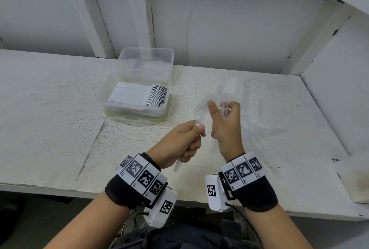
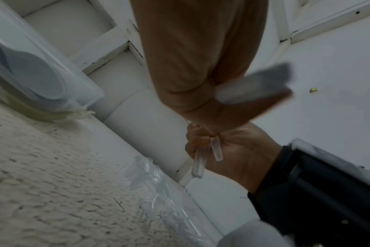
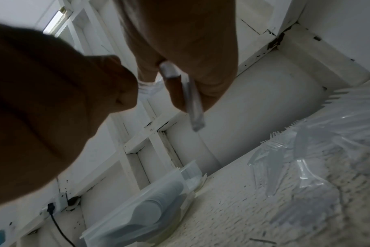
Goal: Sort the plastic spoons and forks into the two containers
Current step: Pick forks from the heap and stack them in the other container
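Note:
My left hand [image 1: 190, 135] grips clear plastic cutlery [image 1: 177, 165] by the handles, and one handle end sticks out below the fist. Close beside it, my right hand [image 1: 227, 115] curls its fingers round more clear pieces [image 3: 193, 103], with the thumb raised. Their handle ends [image 2: 199, 162] hang below that palm. Loose clear forks [image 1: 257, 125] lie in a pile on the table to the right, with tines visible [image 3: 275, 143]. The near container [image 1: 137, 116] holds a packed row of white spoons [image 1: 139, 95]. Behind it, the far container [image 1: 123, 57] has contents I cannot make out.
The near container stands on a lime-green lid [image 1: 127, 119]. A white panelled wall [image 1: 229, 29] runs behind the table and a side wall [image 1: 329, 69] closes the right. The front edge [image 1: 60, 188] is near my wrists. A black cable [image 3: 59, 229] hangs from a wall socket.

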